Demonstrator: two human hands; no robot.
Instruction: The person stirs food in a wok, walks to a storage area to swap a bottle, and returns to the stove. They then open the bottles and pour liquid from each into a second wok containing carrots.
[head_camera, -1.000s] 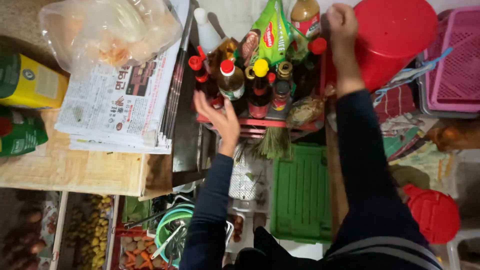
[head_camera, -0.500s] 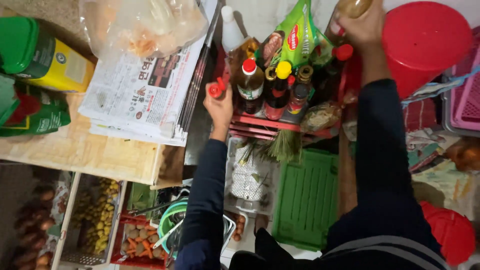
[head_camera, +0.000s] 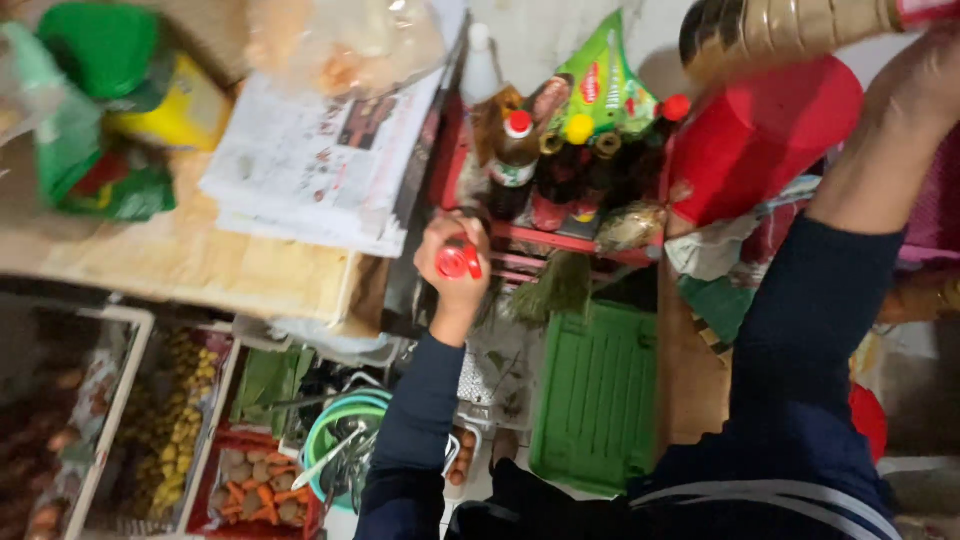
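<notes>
The bottle (head_camera: 800, 35) lies nearly level, base leftward, gripped by the raised right hand (head_camera: 925, 90); left hand (head_camera: 455, 265) fingers closed on a red cap (head_camera: 458, 262) (arm outstretched).

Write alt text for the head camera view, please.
The left hand grips a red-capped bottle above a red rack of sauce bottles. The right hand lifts a large amber bottle near a red bucket.
</notes>
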